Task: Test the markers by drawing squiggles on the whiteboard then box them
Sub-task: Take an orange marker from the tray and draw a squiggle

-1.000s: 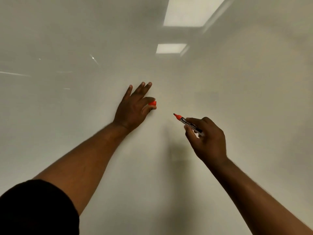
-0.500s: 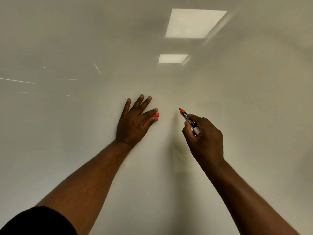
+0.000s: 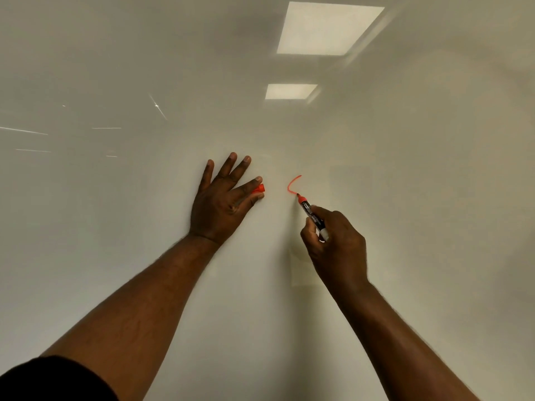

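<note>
Whiteboard (image 3: 115, 256) fills the view, glossy, with two ceiling light panels (image 3: 327, 28) reflected top right. Right hand (image 3: 337, 247) curled around an orange marker (image 3: 312, 217), pinched between thumb and fingers, tip on the board at the lower end of a short orange curved stroke (image 3: 292, 185). Left hand (image 3: 224, 202) flat against the board just left of the stroke, fingers spread, orange cap (image 3: 259, 189) pinched between index finger and thumb. Both forearms bare; dark sleeve (image 3: 52, 380) at bottom left. Faint scratch-like glints (image 3: 23, 130) on the board's left side.
</note>
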Demonstrator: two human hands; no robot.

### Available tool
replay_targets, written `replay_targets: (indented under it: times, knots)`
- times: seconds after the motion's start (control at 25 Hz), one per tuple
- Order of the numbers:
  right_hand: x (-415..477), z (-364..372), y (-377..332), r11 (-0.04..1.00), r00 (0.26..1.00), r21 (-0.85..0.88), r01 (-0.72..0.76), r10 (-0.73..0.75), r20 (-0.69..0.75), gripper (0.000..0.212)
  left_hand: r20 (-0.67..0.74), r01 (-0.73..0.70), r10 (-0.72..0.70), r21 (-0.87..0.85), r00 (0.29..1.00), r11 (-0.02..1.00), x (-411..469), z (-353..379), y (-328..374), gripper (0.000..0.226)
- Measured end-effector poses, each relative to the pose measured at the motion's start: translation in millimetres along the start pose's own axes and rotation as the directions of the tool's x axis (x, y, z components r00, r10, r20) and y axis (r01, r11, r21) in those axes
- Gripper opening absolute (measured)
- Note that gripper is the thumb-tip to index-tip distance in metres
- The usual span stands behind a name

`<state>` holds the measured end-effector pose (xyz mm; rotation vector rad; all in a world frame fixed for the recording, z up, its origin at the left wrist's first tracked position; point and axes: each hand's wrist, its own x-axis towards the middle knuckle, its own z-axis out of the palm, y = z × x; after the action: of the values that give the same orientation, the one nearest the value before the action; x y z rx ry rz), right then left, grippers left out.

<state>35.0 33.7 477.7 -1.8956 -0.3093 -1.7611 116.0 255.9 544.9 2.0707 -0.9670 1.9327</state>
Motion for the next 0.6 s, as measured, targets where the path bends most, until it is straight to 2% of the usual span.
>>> replay_targets:
  times: [0.16, 0.24, 0.36, 0.52, 0.6]
  knots:
    - [-37.7, 0.1, -1.8, 0.994, 0.989, -0.011, 0.110, -0.108, 0.101, 0.022, -0.001, 0.008, -0.008, -0.001, 1.000, 1.000, -0.8, 0.2, 1.0, 0.038]
    - [-50.3, -3.1, 3.5, 0.996, 0.992, -0.019, 0.089, -0.087, 0.096, 0.022, -0.007, 0.020, -0.020, -0.013, 1.000, 1.000, -2.9, 1.6, 1.7, 0.038]
    - [-58.4, -10.4, 15.9, 0.999, 0.998, -0.031, -0.019, 0.020, 0.052, 0.022, -0.028, 0.061, -0.062, -0.031, 0.998, 0.998, -8.5, 5.9, 5.9, 0.036]
    - [-99.9, -7.0, 6.0, 0.993, 0.973, -0.037, 0.109, -0.099, 0.209, 0.024, -0.046, 0.105, -0.108, -0.048, 0.993, 0.993, -23.0, 11.1, 15.8, 0.035]
    - [-105.2, -10.8, 10.9, 0.996, 0.976, -0.035, 0.081, -0.072, 0.208, 0.023, -0.039, 0.102, -0.105, -0.063, 0.994, 0.993, -33.5, 11.0, 19.3, 0.035]
